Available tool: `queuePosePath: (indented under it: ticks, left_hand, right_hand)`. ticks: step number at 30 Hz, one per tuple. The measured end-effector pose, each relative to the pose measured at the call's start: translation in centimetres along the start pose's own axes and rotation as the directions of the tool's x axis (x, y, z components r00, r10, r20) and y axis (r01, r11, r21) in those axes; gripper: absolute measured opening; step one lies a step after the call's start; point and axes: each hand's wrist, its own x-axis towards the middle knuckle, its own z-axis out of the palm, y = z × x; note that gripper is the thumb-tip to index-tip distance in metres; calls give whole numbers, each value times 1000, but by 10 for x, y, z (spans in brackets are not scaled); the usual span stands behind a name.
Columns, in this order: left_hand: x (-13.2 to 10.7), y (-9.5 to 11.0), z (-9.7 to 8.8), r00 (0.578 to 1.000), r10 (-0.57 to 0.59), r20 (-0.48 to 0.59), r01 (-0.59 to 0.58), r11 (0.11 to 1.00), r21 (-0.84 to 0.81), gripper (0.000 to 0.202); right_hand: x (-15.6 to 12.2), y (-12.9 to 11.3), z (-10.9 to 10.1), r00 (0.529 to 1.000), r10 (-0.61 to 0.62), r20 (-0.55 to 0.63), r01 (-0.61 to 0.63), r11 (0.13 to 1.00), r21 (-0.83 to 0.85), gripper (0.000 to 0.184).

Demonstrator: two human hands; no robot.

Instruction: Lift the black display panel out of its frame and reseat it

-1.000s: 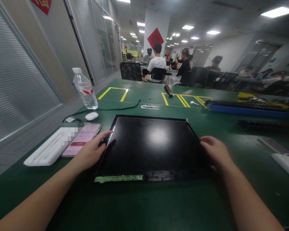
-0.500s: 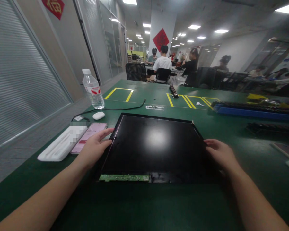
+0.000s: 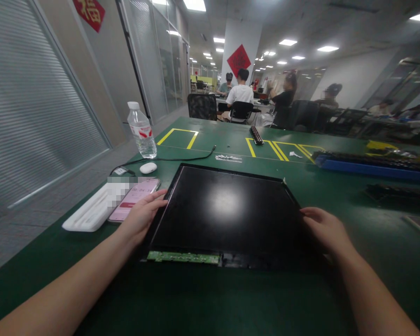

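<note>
A black display panel [image 3: 227,210] lies face up in front of me, with a bright reflection on its screen. Along its near edge runs a narrow green circuit board [image 3: 184,257]. My left hand [image 3: 145,212] grips the panel's left edge, its thumb near the top face and the other fingers partly hidden. On the opposite side my right hand [image 3: 325,228] is closed on the right edge, fingertips partly under the rim. A phone [image 3: 135,198] with a pink screen lies just beyond my left hand, beside a white tray-like case [image 3: 91,212].
Beyond the panel are a water bottle [image 3: 142,133], a small white earbud case [image 3: 148,168], a black cable [image 3: 175,159] and whitish scraps [image 3: 228,158]. A blue tray [image 3: 374,168] with dark strips sits at the right. Several people sit at tables farther back.
The view has shifted slightly, so the scene sits a little further right and lower. Both hands stay on the panel's side edges; the left fingers look a bit more closed together.
</note>
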Motion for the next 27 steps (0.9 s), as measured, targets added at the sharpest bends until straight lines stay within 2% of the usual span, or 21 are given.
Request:
queuePosePath:
  ticks: [7,13,21,27]
  left_hand:
    - [4,0,0,1000,7,15,-6,998,-55,47]
    - [-1,1,3,997,32,68,-24,994,-107,42]
    - [1,-2,0,997,28,70,-25,999,-44,50]
    - [5,-4,-2,997,43,59,-40,998,-49,51]
  right_hand:
    - [0,-2,2,1000,-11,-5,11,999,-49,32]
    - [-1,-5,2,1000,-4,0,4,998,-67,35]
    - [1,-2,3,999,28,28,-26,998,-62,36]
    - [3,4,5,1000,-6,12,7,998,-61,37]
